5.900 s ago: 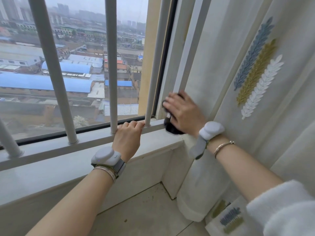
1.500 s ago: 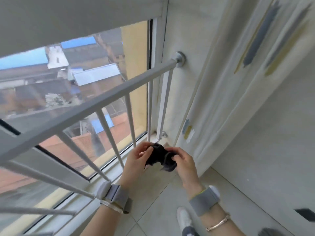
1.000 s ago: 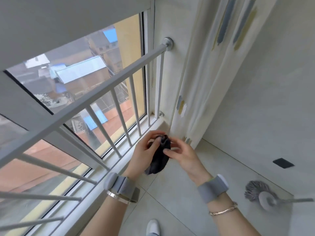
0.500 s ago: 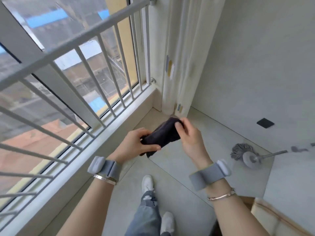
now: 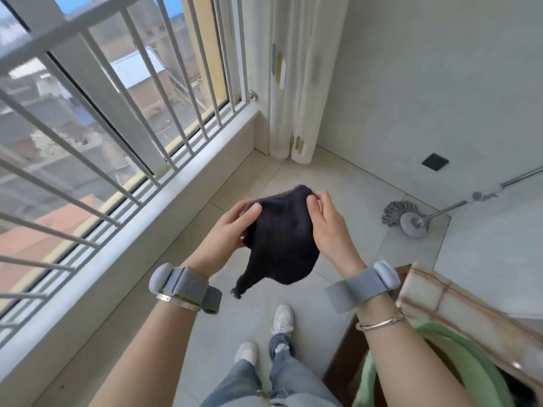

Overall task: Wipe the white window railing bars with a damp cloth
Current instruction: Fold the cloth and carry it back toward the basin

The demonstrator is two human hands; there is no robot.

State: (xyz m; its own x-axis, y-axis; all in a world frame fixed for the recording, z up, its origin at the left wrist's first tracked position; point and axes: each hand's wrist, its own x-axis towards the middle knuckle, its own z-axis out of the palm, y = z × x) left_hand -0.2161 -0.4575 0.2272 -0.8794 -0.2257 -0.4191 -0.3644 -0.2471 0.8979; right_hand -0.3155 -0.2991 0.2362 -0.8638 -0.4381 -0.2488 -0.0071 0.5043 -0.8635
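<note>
**Refolding cloth between passes**

Dark, limp fabric cloth (image 5: 283,239) is held over the floor tiles, well clear of the white metal railing bars (image 5: 164,113). Left hand (image 5: 229,230) and right hand (image 5: 326,227) each pinch an upper edge, fingers curled. Advice: fold to a clean pad, wrap one bar, stroke top to sill.

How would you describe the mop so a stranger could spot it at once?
Start at the patterned curtain in the corner, then look right along the pale tiled floor. The mop lies there: a round grey head with stringy fringe on a long metal handle, the only cleaning tool on the floor.
</note>
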